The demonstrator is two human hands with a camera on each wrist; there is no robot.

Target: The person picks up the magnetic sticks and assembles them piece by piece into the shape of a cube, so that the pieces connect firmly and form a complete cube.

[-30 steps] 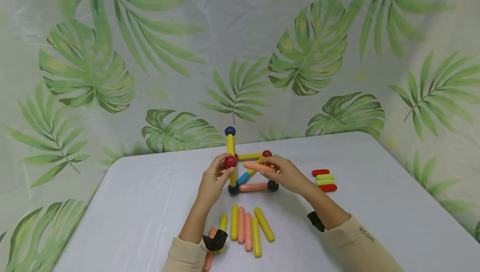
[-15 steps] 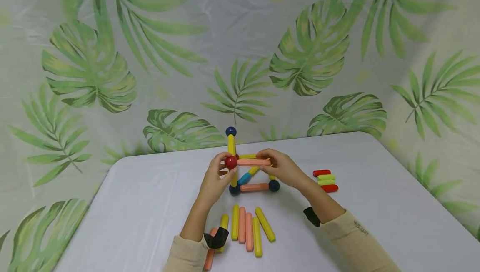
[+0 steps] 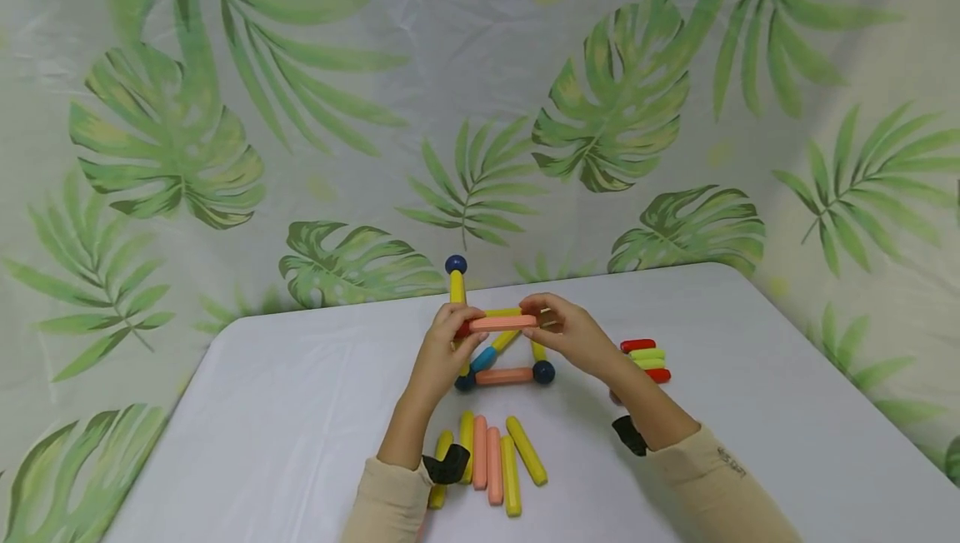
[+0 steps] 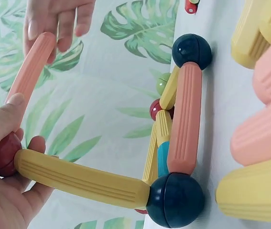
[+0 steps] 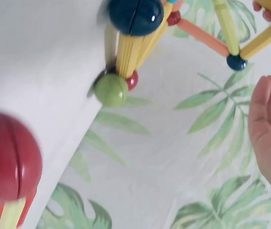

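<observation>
My left hand grips a red ball on the upright part of a magnetic stick-and-ball frame, its thumb pressing the near end of a pink magnetic stick. That stick points right from the ball, above the table. Around its far end are the fairly straight fingers of my right hand, which look loose in both wrist views. From the red ball a yellow stick runs down to a navy ball. A lower pink stick joins two navy balls on the table. The left fingers partly hide the red ball.
Several loose yellow and pink sticks lie in front of the frame, some behind the left wrist strap. To the right are short red and lime sticks. A blurred red ball sits close to the right wrist camera. A leaf-print cloth hangs behind.
My right hand has brought the pink stick leftward to the red ball. My left thumb and fingers have shifted onto the stick's end, and the right fingers have loosened around its other end.
</observation>
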